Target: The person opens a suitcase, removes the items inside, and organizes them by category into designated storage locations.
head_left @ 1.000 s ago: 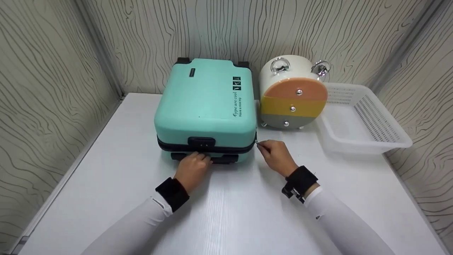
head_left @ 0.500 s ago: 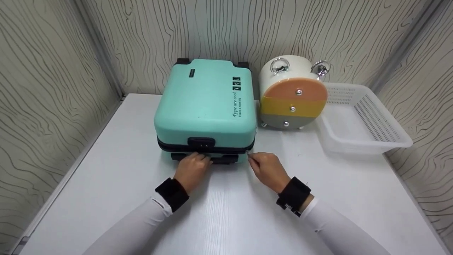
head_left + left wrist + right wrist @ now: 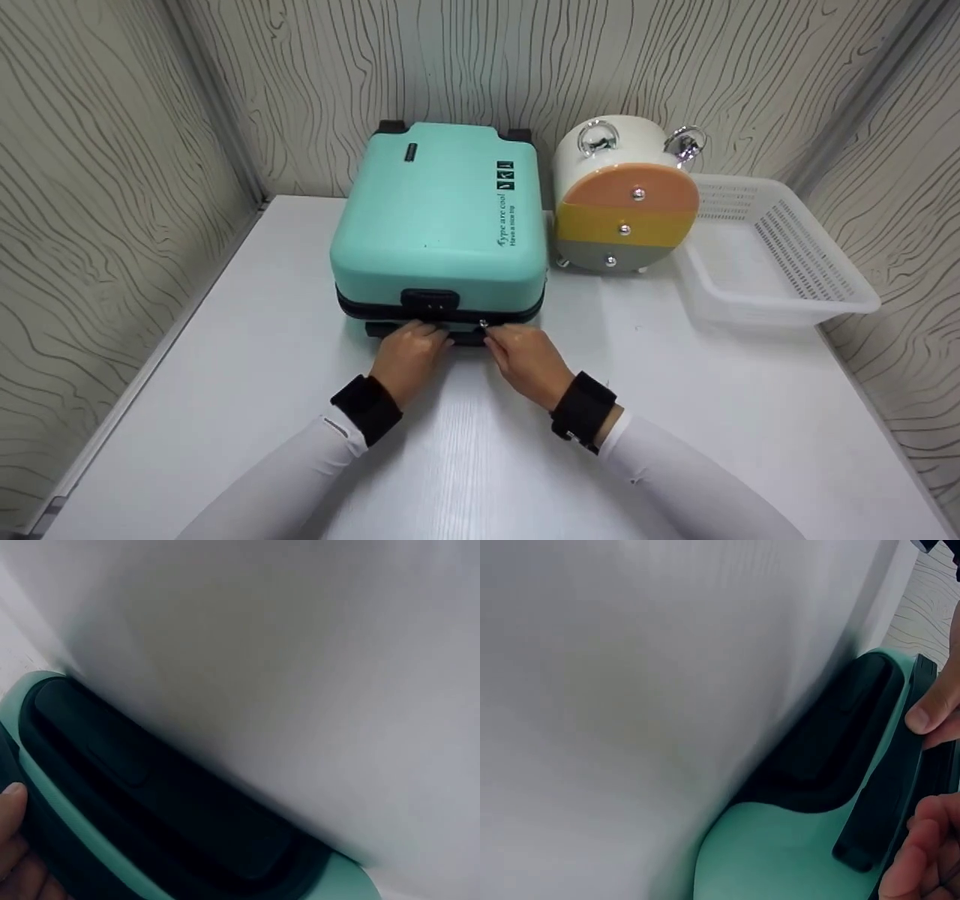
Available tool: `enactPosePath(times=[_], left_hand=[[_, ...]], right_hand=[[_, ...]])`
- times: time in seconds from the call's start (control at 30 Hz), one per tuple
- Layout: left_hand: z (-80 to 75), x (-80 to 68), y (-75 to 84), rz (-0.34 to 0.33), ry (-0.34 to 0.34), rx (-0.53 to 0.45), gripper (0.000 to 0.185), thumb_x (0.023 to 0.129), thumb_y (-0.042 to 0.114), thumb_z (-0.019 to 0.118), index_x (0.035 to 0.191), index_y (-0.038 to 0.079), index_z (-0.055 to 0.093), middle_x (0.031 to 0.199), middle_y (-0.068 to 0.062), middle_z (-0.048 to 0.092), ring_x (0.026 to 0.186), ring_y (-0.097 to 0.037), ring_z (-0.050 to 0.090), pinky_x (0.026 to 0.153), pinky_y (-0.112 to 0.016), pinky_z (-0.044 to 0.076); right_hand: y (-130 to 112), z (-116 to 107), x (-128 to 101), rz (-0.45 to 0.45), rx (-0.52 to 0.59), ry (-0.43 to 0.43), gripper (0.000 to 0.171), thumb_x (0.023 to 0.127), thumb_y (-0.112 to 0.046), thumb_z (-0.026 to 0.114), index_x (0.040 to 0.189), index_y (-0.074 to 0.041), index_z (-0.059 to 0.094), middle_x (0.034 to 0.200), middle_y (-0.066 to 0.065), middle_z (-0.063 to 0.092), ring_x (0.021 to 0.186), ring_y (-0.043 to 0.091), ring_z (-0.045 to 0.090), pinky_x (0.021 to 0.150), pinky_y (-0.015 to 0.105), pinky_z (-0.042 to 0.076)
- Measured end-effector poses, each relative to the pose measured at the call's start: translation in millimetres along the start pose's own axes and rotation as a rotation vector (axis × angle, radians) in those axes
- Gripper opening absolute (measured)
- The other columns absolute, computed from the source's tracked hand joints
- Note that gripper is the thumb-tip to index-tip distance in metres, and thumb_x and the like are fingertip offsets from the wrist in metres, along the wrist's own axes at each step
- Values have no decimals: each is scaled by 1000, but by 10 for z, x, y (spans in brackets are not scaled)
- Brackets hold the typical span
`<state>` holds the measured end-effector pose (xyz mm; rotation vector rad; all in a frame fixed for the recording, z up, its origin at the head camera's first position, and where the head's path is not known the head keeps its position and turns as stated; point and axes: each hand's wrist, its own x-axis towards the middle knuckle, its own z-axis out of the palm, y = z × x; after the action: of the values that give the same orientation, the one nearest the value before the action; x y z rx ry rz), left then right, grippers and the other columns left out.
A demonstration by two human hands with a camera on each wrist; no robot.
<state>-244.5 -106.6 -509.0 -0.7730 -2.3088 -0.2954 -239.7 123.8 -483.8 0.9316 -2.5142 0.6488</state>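
A mint-green hard-shell suitcase (image 3: 439, 217) lies flat on the white table (image 3: 225, 390), its black zipper band and lock (image 3: 430, 301) facing me. My left hand (image 3: 427, 335) curls over the black handle (image 3: 375, 330) on the front side. My right hand (image 3: 491, 336) pinches the small metal zipper pull (image 3: 483, 324) just right of the lock. In the left wrist view the dark handle recess (image 3: 150, 795) fills the bottom, with a fingertip (image 3: 11, 802) at the left edge. The right wrist view shows the green shell (image 3: 780, 855) and fingers (image 3: 930, 716) at the right edge.
A white round drawer box (image 3: 626, 217) with orange, yellow and grey fronts stands right of the suitcase. Further right sits a white plastic basket (image 3: 780, 304). Patterned walls close in the table at the back and on both sides.
My right hand has slid left with the zipper pull, from the suitcase's front right corner along the front to just right of the lock. The left hand has stayed on the handle.
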Motion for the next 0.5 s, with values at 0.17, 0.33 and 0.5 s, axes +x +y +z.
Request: enactPosePath(times=[0.17, 0.33, 0.5], left_hand=[[-12, 19, 1, -22, -19, -31, 8, 94, 13, 85, 93, 6, 82, 88, -6, 80, 79, -24, 72, 77, -36, 62], [-39, 40, 10, -35, -44, -38, 8, 94, 12, 85, 94, 4, 82, 90, -8, 80, 82, -26, 74, 88, -41, 64], [-50, 16, 48, 5, -16, 1, 7, 95, 9, 83, 95, 2, 81, 91, -10, 79, 84, -27, 74, 86, -39, 63]], right_hand=[[-8, 1, 14, 22, 31, -19, 16, 106, -6, 67, 115, 3, 78, 97, 13, 79, 90, 26, 77, 80, 40, 63], [23, -47, -22, 44, 74, -14, 20, 107, -12, 69, 117, 2, 79, 98, 13, 79, 90, 26, 76, 80, 41, 63], [104, -183, -73, 29, 98, 61, 15, 103, -14, 74, 107, -2, 82, 87, 8, 75, 76, 17, 66, 69, 33, 57]])
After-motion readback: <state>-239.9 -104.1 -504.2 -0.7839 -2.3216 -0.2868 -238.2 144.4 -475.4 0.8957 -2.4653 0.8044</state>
